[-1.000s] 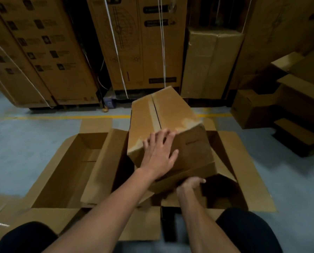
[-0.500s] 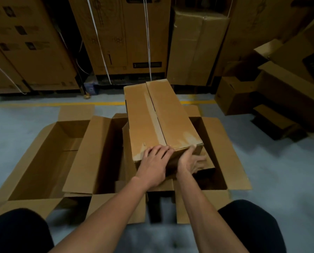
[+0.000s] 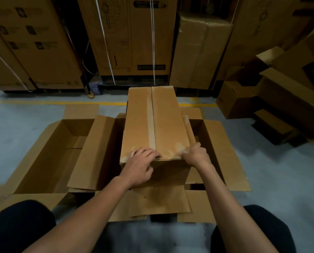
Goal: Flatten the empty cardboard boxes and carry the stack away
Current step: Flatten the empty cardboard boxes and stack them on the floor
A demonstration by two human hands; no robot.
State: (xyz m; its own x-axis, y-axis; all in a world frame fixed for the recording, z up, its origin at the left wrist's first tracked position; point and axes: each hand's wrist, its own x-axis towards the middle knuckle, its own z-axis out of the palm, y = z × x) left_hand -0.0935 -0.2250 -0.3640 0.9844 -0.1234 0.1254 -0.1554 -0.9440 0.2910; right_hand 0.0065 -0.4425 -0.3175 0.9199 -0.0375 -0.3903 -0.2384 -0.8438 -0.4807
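A long closed cardboard box (image 3: 156,123) stands upright in front of me, with a taped seam down its top. It sits partly inside an opened box (image 3: 220,152) whose flaps lie spread on the floor. My left hand (image 3: 141,161) rests on the near end of the top, its fingers curled at the seam edge. My right hand (image 3: 195,155) grips the near right corner of the top, fingers bent over the edge. A second opened box (image 3: 48,154) lies to the left, empty, with its flaps out.
Tall strapped cartons (image 3: 130,39) line the back wall behind a yellow floor line (image 3: 43,102). A heap of opened and flattened boxes (image 3: 280,99) fills the right side. My knees (image 3: 17,227) show at the bottom edge. Grey concrete floor (image 3: 280,179) lies to the right.
The closed box has gone from tilted to level. My right hand came up from under its near end to the top right corner. My left hand slid to the near edge.
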